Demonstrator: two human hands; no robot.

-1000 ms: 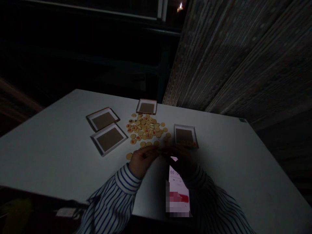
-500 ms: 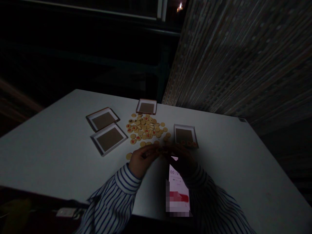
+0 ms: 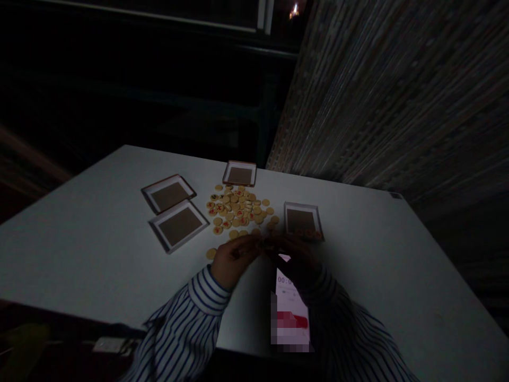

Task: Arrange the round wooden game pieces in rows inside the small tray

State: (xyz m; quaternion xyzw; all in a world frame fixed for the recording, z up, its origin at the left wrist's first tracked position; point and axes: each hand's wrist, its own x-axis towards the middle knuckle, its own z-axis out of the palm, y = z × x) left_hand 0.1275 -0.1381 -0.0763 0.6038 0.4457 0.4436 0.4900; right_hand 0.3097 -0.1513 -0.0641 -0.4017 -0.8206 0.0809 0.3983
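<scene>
A heap of round wooden game discs (image 3: 238, 209), some with red marks, lies on the white table (image 3: 79, 249). My left hand (image 3: 233, 260) is curled just in front of the heap, its fingers pinched together at discs. My right hand (image 3: 300, 257), dark and in shadow, meets it from the right, fingers bent; what it holds is hidden. Both sleeves are striped. A lit phone (image 3: 290, 305) lies on the table under my right wrist.
Two shallow trays (image 3: 175, 209) lie side by side left of the heap, a smaller tray (image 3: 239, 173) behind it, and another tray (image 3: 302, 220) with a few discs at its near edge to the right. A woven wall (image 3: 389, 95) stands at the right.
</scene>
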